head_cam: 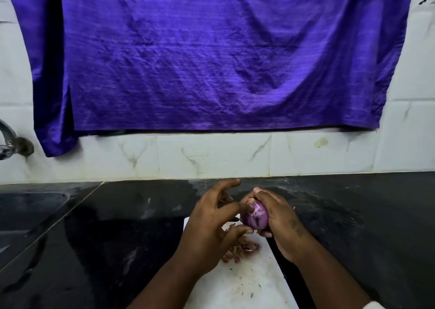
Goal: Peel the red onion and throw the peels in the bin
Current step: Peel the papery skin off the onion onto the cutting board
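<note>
Red onion [256, 216]: likely light, firm, slick. Right hand [282, 221] fingers curl round it; left hand [207, 228] thumb, forefinger pinch papery skin at root.

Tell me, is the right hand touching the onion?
Touching. In the head view the right hand wraps round the onion, fingers over it and thumb beneath.
</note>
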{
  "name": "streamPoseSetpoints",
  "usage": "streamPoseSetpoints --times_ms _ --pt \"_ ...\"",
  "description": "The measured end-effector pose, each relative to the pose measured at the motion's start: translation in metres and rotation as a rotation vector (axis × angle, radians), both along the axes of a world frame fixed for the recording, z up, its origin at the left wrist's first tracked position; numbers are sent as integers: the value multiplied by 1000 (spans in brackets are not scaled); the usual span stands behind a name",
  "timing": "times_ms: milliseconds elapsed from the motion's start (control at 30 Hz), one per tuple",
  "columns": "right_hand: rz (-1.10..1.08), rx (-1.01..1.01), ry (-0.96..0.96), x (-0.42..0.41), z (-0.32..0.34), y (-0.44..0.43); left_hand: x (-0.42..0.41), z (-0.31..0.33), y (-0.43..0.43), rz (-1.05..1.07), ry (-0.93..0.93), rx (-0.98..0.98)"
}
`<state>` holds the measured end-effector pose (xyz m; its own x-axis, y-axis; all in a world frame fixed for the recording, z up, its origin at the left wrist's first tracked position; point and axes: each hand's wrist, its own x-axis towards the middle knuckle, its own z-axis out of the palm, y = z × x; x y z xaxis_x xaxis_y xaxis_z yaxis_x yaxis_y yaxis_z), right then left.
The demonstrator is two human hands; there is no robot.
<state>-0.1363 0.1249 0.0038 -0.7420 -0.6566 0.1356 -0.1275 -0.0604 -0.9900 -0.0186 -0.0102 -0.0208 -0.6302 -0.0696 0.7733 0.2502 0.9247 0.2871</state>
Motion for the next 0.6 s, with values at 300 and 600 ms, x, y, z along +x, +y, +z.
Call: streamPoseSetpoints --times_ms 300,600 --pt "37 92 46 6 3 3 5 2 2 -23 -164 -59" --pt "-24 -3 -137 0 1 6 6 6 2 -6 -48 6"
